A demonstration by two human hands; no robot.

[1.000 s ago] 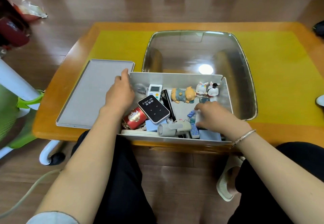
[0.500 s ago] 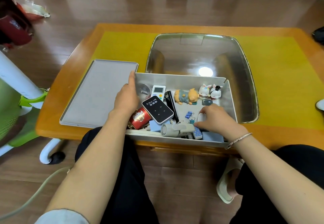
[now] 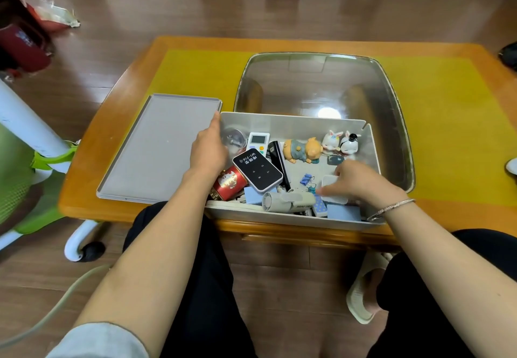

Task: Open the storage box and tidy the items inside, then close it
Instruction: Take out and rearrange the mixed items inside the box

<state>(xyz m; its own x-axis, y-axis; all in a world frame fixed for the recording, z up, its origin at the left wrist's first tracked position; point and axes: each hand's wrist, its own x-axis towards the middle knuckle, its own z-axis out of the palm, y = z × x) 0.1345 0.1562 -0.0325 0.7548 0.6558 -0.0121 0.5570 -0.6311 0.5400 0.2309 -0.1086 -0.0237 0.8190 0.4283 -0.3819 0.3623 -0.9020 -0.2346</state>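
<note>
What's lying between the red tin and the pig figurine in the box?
In the head view, a black-and-white Wi-Fi device and a slim black gadget lie between the red tin and pig figurine.

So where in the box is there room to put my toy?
The bare patch of box floor lies between the pig toy, blue clips and right hand. The near left side is crowded with a red tin, black gadget and fan.

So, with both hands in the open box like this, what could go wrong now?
1. The storage box overhangs the table's near edge; pressing on its front could tip it toward the lap.
2. The right hand pulls at a white case among loose binder clips, which may scatter.
3. The black Wi-Fi device lies tilted on a red tin and could slide.
</note>
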